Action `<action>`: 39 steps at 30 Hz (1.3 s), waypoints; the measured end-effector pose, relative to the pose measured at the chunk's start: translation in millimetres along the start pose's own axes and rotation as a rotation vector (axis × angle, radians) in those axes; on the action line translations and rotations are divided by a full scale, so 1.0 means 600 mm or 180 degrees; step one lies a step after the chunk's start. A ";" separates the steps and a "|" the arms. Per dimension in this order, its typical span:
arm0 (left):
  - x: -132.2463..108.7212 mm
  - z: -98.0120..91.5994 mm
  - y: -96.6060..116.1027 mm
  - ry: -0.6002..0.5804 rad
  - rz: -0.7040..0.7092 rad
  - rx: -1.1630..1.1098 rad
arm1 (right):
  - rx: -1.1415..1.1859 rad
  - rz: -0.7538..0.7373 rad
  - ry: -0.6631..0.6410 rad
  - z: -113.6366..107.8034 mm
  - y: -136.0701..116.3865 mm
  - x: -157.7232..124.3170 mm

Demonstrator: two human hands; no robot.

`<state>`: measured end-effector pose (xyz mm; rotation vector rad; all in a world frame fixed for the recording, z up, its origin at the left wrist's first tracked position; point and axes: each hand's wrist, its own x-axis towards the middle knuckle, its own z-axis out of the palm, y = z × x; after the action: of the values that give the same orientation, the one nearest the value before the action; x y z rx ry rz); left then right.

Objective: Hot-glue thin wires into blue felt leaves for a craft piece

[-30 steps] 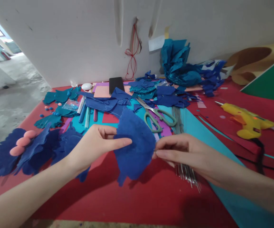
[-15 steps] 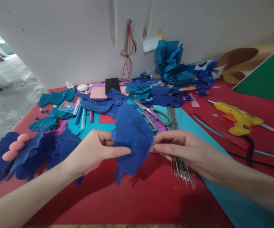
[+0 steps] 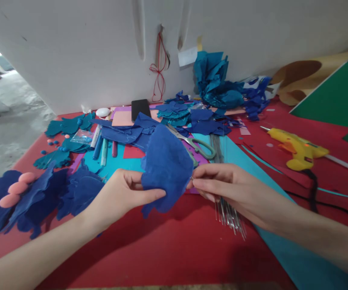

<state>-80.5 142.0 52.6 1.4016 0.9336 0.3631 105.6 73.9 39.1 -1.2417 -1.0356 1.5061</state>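
My left hand (image 3: 122,195) pinches the left edge of a dark blue felt piece (image 3: 164,169) and holds it up above the red table cover (image 3: 174,245). My right hand (image 3: 228,187) is pinched at the felt's right edge, fingertips together on something thin that looks like a metal wire end; I cannot name it for sure. Under my right hand lies a bundle of thin metal wires (image 3: 229,215).
Green-handled scissors (image 3: 196,145), markers (image 3: 103,147), blue and teal felt cut-outs (image 3: 35,193), pink foam balls (image 3: 13,187), a black phone (image 3: 140,108), a yellow glue gun (image 3: 300,151) with black cord, a teal sheet (image 3: 282,249), and a green board (image 3: 336,100) lie around. A white wall stands behind.
Both hands and the felt piece have risen slightly and come a little closer together. The felt's lower tail has drawn up. The view has shifted a bit.
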 end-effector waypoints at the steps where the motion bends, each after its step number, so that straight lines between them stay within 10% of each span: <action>1: -0.001 0.001 -0.001 -0.0005 -0.0015 0.0032 | -0.0022 -0.0011 -0.0040 0.001 0.000 0.000; 39: -0.009 -0.002 0.007 -0.0123 0.0213 -0.0526 | -0.0799 0.0242 -0.0747 0.022 -0.009 -0.007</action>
<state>-83.1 139.9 58.7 1.2861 0.8081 0.4520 93.4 70.5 47.0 -1.3092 -1.3794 1.6471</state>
